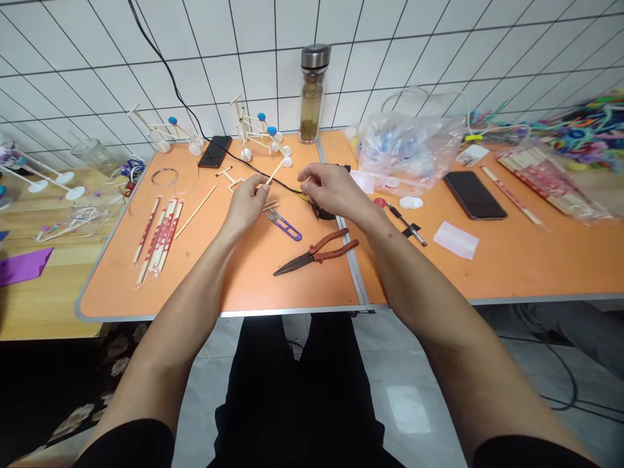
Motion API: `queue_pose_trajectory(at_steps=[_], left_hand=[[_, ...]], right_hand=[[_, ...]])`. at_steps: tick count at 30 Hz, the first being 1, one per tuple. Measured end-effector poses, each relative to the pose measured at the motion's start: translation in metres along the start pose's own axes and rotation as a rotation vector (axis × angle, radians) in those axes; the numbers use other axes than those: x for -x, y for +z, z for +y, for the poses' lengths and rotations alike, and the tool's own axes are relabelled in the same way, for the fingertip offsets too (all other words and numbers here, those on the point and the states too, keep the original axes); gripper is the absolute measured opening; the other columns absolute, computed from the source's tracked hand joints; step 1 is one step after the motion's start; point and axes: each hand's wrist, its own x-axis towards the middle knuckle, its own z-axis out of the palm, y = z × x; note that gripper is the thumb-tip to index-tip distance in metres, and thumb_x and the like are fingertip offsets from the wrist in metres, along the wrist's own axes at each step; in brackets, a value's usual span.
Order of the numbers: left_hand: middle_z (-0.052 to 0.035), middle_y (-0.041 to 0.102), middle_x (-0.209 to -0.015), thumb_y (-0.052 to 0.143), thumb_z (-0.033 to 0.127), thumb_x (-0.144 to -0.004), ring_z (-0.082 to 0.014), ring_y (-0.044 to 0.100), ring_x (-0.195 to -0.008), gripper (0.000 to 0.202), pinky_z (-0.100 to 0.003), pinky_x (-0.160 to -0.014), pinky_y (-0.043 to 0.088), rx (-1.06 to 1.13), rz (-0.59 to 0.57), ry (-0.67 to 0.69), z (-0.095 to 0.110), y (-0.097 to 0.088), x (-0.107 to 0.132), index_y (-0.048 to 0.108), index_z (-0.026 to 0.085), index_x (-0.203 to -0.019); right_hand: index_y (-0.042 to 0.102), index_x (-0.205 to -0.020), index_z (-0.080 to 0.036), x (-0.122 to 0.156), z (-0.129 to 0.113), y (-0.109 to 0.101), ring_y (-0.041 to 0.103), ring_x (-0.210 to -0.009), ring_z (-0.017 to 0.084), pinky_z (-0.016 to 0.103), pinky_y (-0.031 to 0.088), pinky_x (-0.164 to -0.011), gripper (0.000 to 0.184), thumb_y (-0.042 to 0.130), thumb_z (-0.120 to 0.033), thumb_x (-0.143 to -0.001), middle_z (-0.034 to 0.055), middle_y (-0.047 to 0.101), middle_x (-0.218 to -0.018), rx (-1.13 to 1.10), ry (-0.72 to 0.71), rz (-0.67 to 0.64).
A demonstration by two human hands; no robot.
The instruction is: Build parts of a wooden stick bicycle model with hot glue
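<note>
Head view: your left hand [248, 203] pinches wooden stick [275, 171] at frame centre, above orange surface [244, 279]. Your right hand [333, 190] curled just beside; can't tell grip. Pliers [316, 252] below.

One view only. The camera sits on my head, facing forward and down across my lap onto the orange table [244, 286], near enough to frame my left hand [248, 205] and right hand [331, 188] centrally; tiled wall [390, 52] behind.
</note>
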Motion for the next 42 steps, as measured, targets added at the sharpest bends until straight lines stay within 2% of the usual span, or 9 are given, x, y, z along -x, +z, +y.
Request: queue_pose_trajectory(at_steps=[5,10,12,20,24,29,35,39,42], left_hand=[[0.0044,0.055,-0.059,0.067,0.032,-0.099,-0.0135,0.040,-0.049,0.014,-0.027,-0.055,0.030,0.033,0.083,-0.004,0.000,-0.006,-0.004,0.059,0.026,-0.089],[0.0019,0.064,-0.066,0.064,0.025,-0.093,-0.0131,0.044,-0.052,0.004,-0.026,-0.055,0.033,0.047,0.085,0.007,-0.007,-0.003,-0.005,0.063,0.024,-0.090],[0.0030,0.064,-0.063,0.061,0.020,-0.090,-0.0142,0.044,-0.051,0.011,-0.026,-0.055,0.034,0.048,0.082,0.010,-0.009,-0.001,-0.005,0.066,0.024,-0.098],[0.0028,0.063,-0.064,0.064,0.020,-0.085,-0.0136,0.045,-0.053,0.010,-0.026,-0.056,0.034,0.061,0.052,0.003,0.000,-0.002,0.000,0.068,0.023,-0.093],[0.0053,0.056,-0.057,0.069,0.034,-0.095,-0.0136,0.042,-0.051,0.012,-0.027,-0.056,0.033,0.056,0.047,0.014,0.002,-0.001,0.003,0.071,0.024,-0.103],[0.0025,0.065,-0.063,0.072,0.033,-0.095,-0.0134,0.047,-0.053,0.009,-0.027,-0.059,0.037,0.043,0.035,0.024,0.001,0.004,0.004,0.068,0.025,-0.099],[-0.0004,0.069,-0.065,0.068,0.027,-0.095,-0.0140,0.053,-0.058,0.009,-0.025,-0.059,0.041,0.030,0.008,0.047,0.002,0.008,0.004,0.066,0.023,-0.087],[-0.0006,0.069,-0.067,0.067,0.024,-0.093,-0.0138,0.055,-0.059,0.009,-0.025,-0.059,0.042,0.031,0.015,0.035,0.000,0.007,0.003,0.067,0.022,-0.084],[-0.0007,0.071,-0.068,0.067,0.021,-0.092,-0.0135,0.055,-0.059,0.008,-0.025,-0.059,0.042,0.036,0.015,0.017,0.000,0.007,0.003,0.067,0.022,-0.084]], right_hand=[[0.084,-0.103,-0.019,0.008,-0.016,-0.009,0.075,-0.105,0.029,0.036,0.048,-0.084,0.015,0.070,-0.015,-0.099,0.0111,0.084,-0.109,0.296,-0.015,-0.153],[0.078,-0.115,-0.019,0.034,-0.027,0.031,0.076,-0.105,0.032,0.035,0.041,-0.071,0.025,0.071,-0.041,-0.106,0.0141,0.084,-0.121,0.387,0.018,-0.274],[0.076,-0.115,-0.019,0.041,-0.029,0.045,0.077,-0.102,0.032,0.035,0.037,-0.068,0.023,0.069,-0.039,-0.106,0.0158,0.084,-0.122,0.435,-0.001,-0.314],[0.075,-0.100,-0.025,0.050,-0.043,0.053,0.072,-0.082,0.024,0.034,0.037,-0.064,0.009,0.069,-0.033,-0.102,0.0051,0.084,-0.095,0.254,0.021,-0.472],[0.081,-0.104,-0.023,0.039,-0.029,0.014,0.074,-0.098,0.026,0.034,0.042,-0.073,0.013,0.069,-0.026,-0.101,0.0093,0.085,-0.111,0.326,0.027,-0.327],[0.082,-0.091,-0.021,0.024,-0.001,-0.030,0.072,-0.095,0.028,0.036,0.044,-0.079,0.014,0.071,-0.015,-0.097,0.0096,0.082,-0.096,0.345,0.064,-0.096],[0.085,-0.102,-0.019,0.025,-0.006,-0.005,0.076,-0.106,0.035,0.038,0.050,-0.083,0.012,0.074,-0.024,-0.100,0.0183,0.084,-0.110,0.573,0.151,-0.181],[0.085,-0.117,-0.013,0.029,-0.010,0.011,0.079,-0.109,0.038,0.040,0.054,-0.083,0.028,0.062,-0.013,-0.102,0.0268,0.083,-0.125,0.674,0.128,-0.235],[0.085,-0.116,-0.015,0.029,-0.008,0.011,0.079,-0.106,0.037,0.039,0.053,-0.079,0.030,0.061,-0.011,-0.099,0.0233,0.084,-0.120,0.630,0.129,-0.262]])
